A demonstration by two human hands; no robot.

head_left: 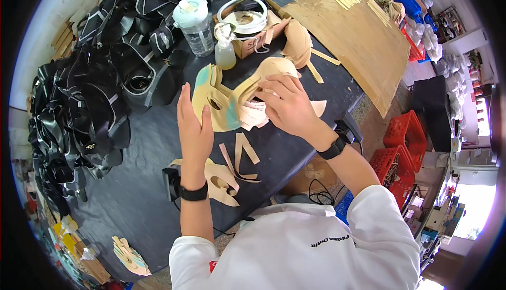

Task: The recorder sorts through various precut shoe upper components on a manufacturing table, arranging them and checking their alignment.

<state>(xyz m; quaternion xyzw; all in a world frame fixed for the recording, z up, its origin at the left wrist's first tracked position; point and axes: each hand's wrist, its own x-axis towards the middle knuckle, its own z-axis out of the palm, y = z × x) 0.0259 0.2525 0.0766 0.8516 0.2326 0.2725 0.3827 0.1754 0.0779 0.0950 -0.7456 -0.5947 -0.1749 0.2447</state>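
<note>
A stack of beige cut-out pieces with teal patches on the edges (212, 92) lies on the dark table in front of me. My left hand (196, 129) is upright at its left side, fingers stretched and thumb apart, holding nothing. My right hand (287, 104) bends its fingers over the right part of the beige pieces, gripping the curved piece (263, 72) at its edge; the fingertips are partly hidden. Under that hand lie pale pinkish pieces (253, 115). Nearer me are loose beige strips (246, 148) and a beige cut-out with a hole (220, 183).
Black strapped goods (89, 105) pile up on the left. Beyond the stack stand a lidded clear jug (196, 29), a small bottle (225, 53) and a box with a white ring (243, 16). A cardboard sheet (353, 32) overhangs the far right; red crates (403, 137) stand beyond the table's edge.
</note>
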